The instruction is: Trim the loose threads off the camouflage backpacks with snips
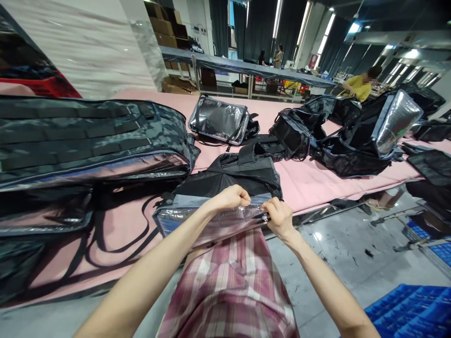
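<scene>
A black backpack [243, 171] with mesh panels and a silver foil lining lies before me at the front edge of the pink-covered table. Its near side carries a grey fabric edge and shiny foil. My left hand [232, 197] is closed in a pinch over the foil edge near the middle; what its fingertips hold is too small to make out. At the right corner of the backpack, my right hand [278, 216] has its fingers closed on the backpack's edge. The two hands are a short gap apart.
Camouflage bags [88, 136] are stacked at left, with loose black straps [102, 244] below them. A foil-lined bag [220, 119] and several open black bags lie farther along the pink table [303, 185]. A blue crate [412, 312] stands on the floor at right. A person [361, 87] in yellow works behind.
</scene>
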Demonstrator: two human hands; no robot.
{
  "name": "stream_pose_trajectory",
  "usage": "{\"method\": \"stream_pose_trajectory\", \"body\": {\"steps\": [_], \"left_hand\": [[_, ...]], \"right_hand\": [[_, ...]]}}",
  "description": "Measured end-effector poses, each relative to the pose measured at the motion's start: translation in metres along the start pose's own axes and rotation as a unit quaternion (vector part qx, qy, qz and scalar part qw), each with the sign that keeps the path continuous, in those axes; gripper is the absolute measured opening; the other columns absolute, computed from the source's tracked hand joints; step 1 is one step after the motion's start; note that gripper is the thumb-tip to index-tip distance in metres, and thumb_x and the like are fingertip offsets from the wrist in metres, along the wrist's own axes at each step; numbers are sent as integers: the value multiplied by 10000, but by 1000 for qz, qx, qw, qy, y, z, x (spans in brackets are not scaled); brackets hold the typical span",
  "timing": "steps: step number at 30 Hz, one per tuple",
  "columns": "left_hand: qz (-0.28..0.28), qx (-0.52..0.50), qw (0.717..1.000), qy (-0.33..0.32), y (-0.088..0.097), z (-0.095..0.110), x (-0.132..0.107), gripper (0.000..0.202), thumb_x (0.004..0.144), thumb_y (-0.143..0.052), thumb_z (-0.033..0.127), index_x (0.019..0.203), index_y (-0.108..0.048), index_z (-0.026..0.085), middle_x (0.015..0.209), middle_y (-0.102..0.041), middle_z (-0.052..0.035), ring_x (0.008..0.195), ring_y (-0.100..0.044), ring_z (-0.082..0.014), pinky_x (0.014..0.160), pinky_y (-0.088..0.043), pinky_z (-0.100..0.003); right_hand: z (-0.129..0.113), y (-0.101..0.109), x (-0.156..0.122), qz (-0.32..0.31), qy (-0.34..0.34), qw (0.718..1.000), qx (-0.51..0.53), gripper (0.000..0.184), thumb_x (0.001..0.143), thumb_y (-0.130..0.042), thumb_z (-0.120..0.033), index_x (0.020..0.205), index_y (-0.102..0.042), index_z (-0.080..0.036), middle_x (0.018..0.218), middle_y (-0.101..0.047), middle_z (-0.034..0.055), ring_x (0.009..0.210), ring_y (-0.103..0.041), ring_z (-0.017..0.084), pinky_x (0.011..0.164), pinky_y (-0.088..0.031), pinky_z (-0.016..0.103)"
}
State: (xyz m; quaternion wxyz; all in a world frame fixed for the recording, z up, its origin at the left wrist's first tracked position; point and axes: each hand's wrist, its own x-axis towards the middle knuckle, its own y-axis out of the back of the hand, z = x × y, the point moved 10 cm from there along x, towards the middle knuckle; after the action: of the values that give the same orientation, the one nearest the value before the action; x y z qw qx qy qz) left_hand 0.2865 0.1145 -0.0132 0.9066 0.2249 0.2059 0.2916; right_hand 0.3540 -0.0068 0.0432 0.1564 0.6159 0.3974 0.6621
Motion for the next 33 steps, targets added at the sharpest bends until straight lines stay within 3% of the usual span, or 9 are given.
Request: {"method": "stream_pose_trajectory", "body": {"steps": [5,9,14,17,19,21,25,27,33], "left_hand": [[3,23,1000,-6,3,-2,3,183,592,-549,229,675,-683,136,611,-593,3,594,-491,-126,560,-352,-216],[17,89,996,-17,3,9,0,171,652,-556,228,732,-692,164,651,-621,1,624,-527,-139,584,-371,-226],[245,268,920,-147,2,38,-65,252,828,-423,206,903,-661,180,907,-636,-80,864,-546,-198,745,-394,-309],[91,333,916,-201,-58,11,-105,187,801,-484,186,725,-651,217,730,-632,-37,695,-543,-163,652,-404,-286],[79,340,921,-172,-59,-17,-132,238,802,-498,185,597,-617,205,583,-594,-22,582,-520,-145,606,-407,-275],[111,338,924,-140,-34,-37,-154,219,810,-498,193,627,-618,192,580,-600,-21,583,-535,-154,613,-417,-286],[395,209,892,-67,84,-62,-189,215,856,-422,206,944,-617,201,956,-645,-52,927,-565,-184,835,-423,-327],[471,132,871,-38,121,-80,-193,204,814,-490,240,974,-605,187,1003,-622,-64,969,-548,-198,867,-419,-347],[435,-9,900,-16,132,-118,-175,205,725,-589,288,892,-607,170,909,-633,-44,817,-584,-178,744,-462,-306]], "right_hand": [[-15,-9,-20,-201,26,956,214,125,835,-564,-313,801,-590,-195,684,-565,-21,591,-523,90,542,-357,189],[27,0,-4,-110,-109,984,84,190,825,-565,-264,1001,-606,-204,826,-602,24,666,-569,126,543,-368,210],[47,-12,14,-76,-144,987,-5,162,814,-510,-197,899,-646,-221,823,-623,10,695,-592,140,528,-348,216],[57,-16,17,-67,-153,986,-7,165,823,-519,-293,895,-652,-226,803,-628,4,676,-594,142,513,-338,219],[62,-17,17,-73,-157,985,-9,191,827,-516,-347,882,-658,-232,786,-628,1,645,-587,136,500,-330,218],[64,-17,17,-78,-163,984,-13,217,826,-513,-389,875,-662,-238,773,-627,-3,629,-581,130,491,-323,216],[66,-19,19,-82,-168,982,-25,255,817,-512,-432,880,-667,-240,768,-628,-2,624,-579,129,485,-321,217],[68,-18,19,-81,-168,982,-28,275,812,-510,-452,865,-670,-235,771,-632,4,617,-581,133,482,-326,221],[61,-13,16,-125,-133,983,11,248,834,-478,-398,921,-650,-241,888,-629,23,721,-613,156,524,-408,232]]}}
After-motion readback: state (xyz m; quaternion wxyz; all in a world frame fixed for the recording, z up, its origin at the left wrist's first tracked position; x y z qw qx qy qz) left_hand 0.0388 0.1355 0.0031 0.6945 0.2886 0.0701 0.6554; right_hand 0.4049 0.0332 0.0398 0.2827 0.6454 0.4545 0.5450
